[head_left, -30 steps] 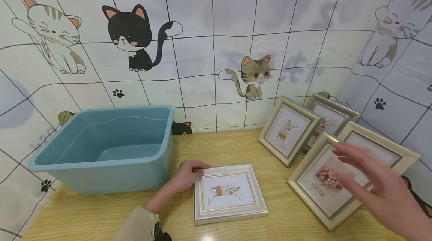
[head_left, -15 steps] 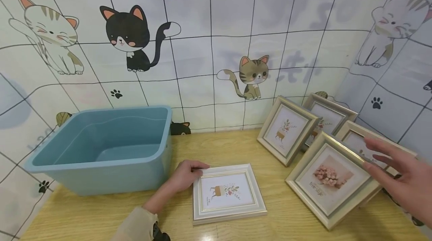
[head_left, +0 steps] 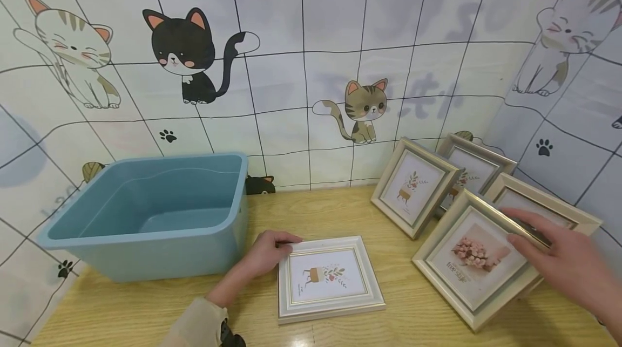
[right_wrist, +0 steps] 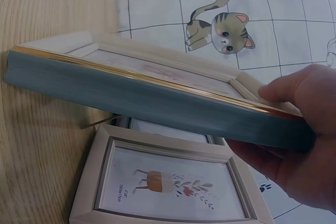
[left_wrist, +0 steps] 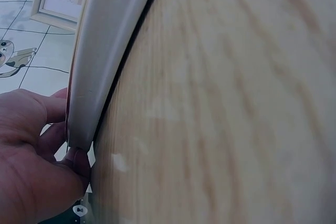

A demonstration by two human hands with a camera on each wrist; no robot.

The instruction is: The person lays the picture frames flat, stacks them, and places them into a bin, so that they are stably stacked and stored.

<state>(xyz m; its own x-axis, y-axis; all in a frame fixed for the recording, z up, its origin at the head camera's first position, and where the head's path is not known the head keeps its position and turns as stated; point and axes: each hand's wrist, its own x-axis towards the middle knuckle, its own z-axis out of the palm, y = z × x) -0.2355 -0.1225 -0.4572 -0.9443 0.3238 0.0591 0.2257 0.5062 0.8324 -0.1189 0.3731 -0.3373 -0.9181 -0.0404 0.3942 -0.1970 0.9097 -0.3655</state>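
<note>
A white picture frame (head_left: 331,279) with gold inner trim lies face up on the wooden table. My left hand (head_left: 266,252) holds its left upper corner; in the left wrist view, the fingers (left_wrist: 52,111) and thumb sit around the end of the frame's side. To the right, a gold-edged picture frame (head_left: 478,255) with a pink flower print leans back on the table. My right hand (head_left: 559,258) grips its upper right edge, thumb in front and fingers behind. In the right wrist view the frame's blue-grey side (right_wrist: 157,106) runs into that hand (right_wrist: 310,135).
Behind stand more frames: one at left (head_left: 413,188), one at the back (head_left: 473,169), and one partly hidden by the right hand (head_left: 544,201). A blue plastic tub (head_left: 165,250) stands left. A cat-printed wall covering (head_left: 282,88) closes off the back.
My right hand, first raised in front of the flower-print frame with spread fingers, has moved right to its upper edge and taken hold there. The left hand and white frame stay in place.
</note>
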